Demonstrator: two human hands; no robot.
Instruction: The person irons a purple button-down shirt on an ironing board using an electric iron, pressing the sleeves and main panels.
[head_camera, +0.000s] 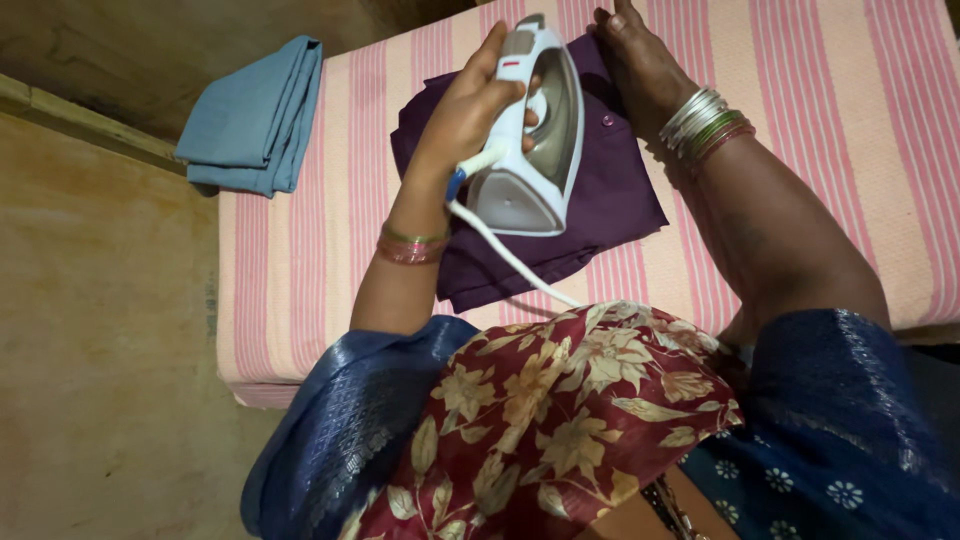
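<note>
Fingers (495, 55) of the left hand (465, 110) curled shut round the handle of the iron (535, 130); fingers (612, 18) of the right hand (635, 60) spread flat and open, pressed on the purple garment (610, 200) near its far edge, tips partly cut off by the frame. Worked over a pink-and-white striped cover (820, 120), spread wide across the surface. Found the purple garment folded near the middle of that cover, under both hands. Left a folded blue cloth (255, 115) well apart at the far left corner, partly over the edge. Held the iron lifted and tilted above the garment, grey underside turned up toward the camera, not resting on the cloth. Trailed a white cord (510, 260) from its heel back toward the body. Judged best done so: lowered flat, grip kept firm, cloth held taut under the flat hand, those fingers kept clear of the hot face, cord kept off the cloth, small button (607, 119) skirted.
</note>
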